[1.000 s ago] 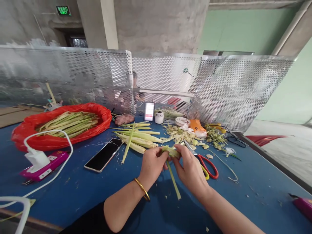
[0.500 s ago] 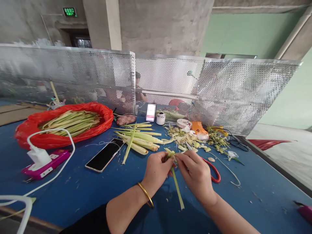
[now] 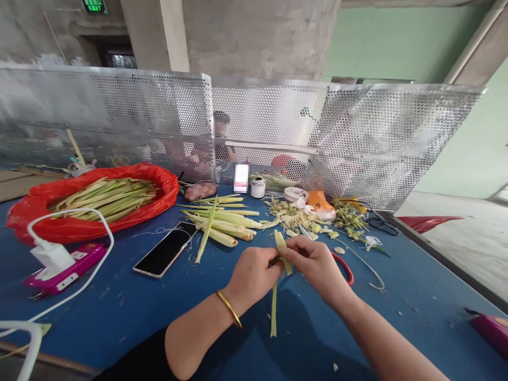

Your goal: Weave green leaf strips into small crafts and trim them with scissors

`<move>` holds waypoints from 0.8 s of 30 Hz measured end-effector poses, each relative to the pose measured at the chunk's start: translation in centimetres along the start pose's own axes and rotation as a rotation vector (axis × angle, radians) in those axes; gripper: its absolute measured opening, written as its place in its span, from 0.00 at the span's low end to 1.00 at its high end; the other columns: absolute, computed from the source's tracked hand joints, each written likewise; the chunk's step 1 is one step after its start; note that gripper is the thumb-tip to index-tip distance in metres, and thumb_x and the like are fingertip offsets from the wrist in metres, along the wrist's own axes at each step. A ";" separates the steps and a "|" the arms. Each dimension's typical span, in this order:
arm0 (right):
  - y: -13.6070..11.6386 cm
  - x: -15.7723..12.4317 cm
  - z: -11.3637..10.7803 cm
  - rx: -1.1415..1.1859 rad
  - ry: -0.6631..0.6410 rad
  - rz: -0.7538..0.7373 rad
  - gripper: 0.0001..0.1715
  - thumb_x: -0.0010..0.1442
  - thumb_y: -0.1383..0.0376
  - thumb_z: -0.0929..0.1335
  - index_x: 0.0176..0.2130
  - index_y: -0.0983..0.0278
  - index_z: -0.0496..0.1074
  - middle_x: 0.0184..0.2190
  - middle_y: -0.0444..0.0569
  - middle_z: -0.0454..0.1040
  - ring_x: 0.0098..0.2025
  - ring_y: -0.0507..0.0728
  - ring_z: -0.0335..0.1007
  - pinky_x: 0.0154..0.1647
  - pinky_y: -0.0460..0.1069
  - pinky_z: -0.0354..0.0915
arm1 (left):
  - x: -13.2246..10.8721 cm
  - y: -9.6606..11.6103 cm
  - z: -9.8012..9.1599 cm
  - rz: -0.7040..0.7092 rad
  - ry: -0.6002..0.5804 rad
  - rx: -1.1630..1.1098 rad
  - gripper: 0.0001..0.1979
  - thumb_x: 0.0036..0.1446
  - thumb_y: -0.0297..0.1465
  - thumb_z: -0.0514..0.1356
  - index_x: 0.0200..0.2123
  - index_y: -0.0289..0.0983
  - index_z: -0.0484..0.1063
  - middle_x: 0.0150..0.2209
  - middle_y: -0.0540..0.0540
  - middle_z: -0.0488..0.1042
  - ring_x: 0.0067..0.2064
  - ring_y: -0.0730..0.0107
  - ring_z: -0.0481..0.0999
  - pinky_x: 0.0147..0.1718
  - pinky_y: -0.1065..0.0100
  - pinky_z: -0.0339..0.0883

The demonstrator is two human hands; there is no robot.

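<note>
My left hand and my right hand meet over the blue table, both pinched on one pale green leaf strip. The strip's folded top sticks up between my fingertips and its long tail hangs down toward me. A gold bangle circles my left wrist. Red-handled scissors lie just behind my right hand, partly hidden by it. A small pile of loose leaf stalks rests a short way beyond my left hand.
A red bag of leaf strips sits far left. A black phone, a pink power bank with a white charger, tape rolls, and leaf trimmings lie around. A perforated metal screen fences the table's back; a person sits behind it.
The strip's tail swung from pointing lower right to hanging almost straight down. Both hands shifted slightly toward me and re-gripped the folded top, which now stands up between the fingers.
</note>
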State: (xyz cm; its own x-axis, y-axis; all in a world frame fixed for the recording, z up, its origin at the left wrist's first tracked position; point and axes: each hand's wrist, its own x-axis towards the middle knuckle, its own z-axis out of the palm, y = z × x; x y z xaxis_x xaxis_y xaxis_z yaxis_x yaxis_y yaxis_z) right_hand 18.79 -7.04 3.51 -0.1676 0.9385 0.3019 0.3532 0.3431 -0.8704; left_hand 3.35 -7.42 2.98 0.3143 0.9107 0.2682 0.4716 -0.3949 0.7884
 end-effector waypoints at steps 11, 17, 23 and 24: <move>-0.8 0.5 -1.2 0.783 0.272 0.187 0.16 0.47 0.59 0.75 0.25 0.65 0.68 0.18 0.39 0.67 0.18 0.47 0.65 0.20 0.42 0.61 | -0.7 1.3 -0.8 -0.191 -0.529 -0.493 0.11 0.55 0.35 0.56 0.25 0.35 0.70 0.23 0.50 0.70 0.19 0.79 0.64 0.20 0.75 0.60; 0.4 1.2 -1.3 0.848 0.363 0.386 0.18 0.39 0.62 0.78 0.23 0.66 0.68 0.17 0.41 0.70 0.23 0.53 0.74 0.21 0.43 0.67 | -0.3 0.8 -0.7 -0.140 -0.555 -0.552 0.13 0.58 0.38 0.55 0.33 0.34 0.72 0.26 0.51 0.68 0.22 0.80 0.61 0.22 0.74 0.57; 1.2 1.5 -0.8 0.884 0.396 0.439 0.13 0.45 0.66 0.75 0.22 0.67 0.68 0.18 0.42 0.71 0.25 0.53 0.76 0.25 0.44 0.69 | 0.0 0.6 -1.0 -0.180 -0.544 -0.627 0.12 0.57 0.37 0.57 0.32 0.33 0.73 0.26 0.50 0.68 0.24 0.80 0.58 0.23 0.74 0.51; 1.2 1.5 -0.7 0.886 0.389 0.443 0.13 0.45 0.66 0.75 0.22 0.66 0.68 0.18 0.42 0.71 0.26 0.53 0.76 0.25 0.44 0.69 | 0.0 0.6 -1.0 -0.199 -0.538 -0.670 0.12 0.56 0.37 0.58 0.30 0.33 0.72 0.26 0.50 0.68 0.24 0.80 0.58 0.23 0.74 0.50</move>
State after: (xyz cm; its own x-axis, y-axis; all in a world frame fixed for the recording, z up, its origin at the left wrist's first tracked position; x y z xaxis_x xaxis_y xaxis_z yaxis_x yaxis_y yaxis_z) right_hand 19.59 -5.20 3.15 0.1722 0.9744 -0.1445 -0.5119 -0.0367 -0.8582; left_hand 2.76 -7.53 3.98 0.7025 0.7080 -0.0726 0.0293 0.0731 0.9969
